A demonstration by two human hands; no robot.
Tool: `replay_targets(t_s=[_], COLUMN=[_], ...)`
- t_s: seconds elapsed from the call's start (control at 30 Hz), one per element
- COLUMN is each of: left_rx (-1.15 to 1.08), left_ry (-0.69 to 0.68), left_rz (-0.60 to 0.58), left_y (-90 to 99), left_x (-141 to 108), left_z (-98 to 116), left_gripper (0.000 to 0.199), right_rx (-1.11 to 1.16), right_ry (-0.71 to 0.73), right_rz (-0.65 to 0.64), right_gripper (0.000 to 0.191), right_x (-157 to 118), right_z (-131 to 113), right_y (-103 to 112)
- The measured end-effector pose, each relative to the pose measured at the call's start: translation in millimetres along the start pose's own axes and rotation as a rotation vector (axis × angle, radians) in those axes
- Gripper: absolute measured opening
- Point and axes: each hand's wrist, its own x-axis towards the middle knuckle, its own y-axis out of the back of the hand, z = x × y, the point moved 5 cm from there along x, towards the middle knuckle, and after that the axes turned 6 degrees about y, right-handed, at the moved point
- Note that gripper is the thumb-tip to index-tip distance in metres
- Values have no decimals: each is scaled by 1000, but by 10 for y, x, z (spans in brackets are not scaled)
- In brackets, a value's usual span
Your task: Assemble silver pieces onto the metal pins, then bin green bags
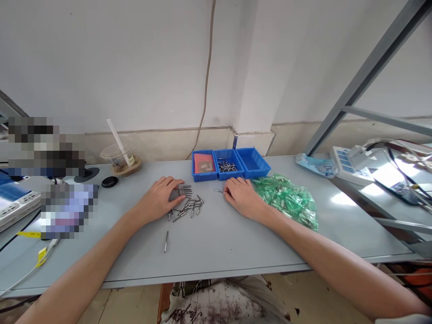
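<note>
My left hand rests on the grey table with thumb and index finger closed around a neat row of slim metal pins; the pins have a thicker end, like blind rivets. Just below that row lies a loose heap of the same pins. A single pin is apart from them, nearer the table's front edge. My right hand is curled on the table, its fingertips on one metal pin whose end sticks out to the left. Its inner fingers are partly hidden.
Behind my hands stand three blue trays: one with a pink card, one with dark metal pieces and an empty one. A green plastic bag lies beside my right forearm. A lidded cup and black disc are at left.
</note>
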Motion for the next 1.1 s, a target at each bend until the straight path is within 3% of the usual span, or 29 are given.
replay_targets(t_s=[0.6, 0.93, 1.1], left_rx=[-25, -175, -203], left_ry=[-18, -130, -151], left_rz=[-23, -19, -4], left_y=[15, 100, 84], left_x=[-23, -81, -78], left_z=[-8, 289, 305], left_gripper=[43, 23, 22], right_rx=[56, 218, 172], right_ry=[-29, -31, 2], right_rz=[8, 18, 29], right_gripper=[13, 10, 12], right_x=[-15, -8, -20], right_z=[58, 117, 87], right_y=[33, 35, 10])
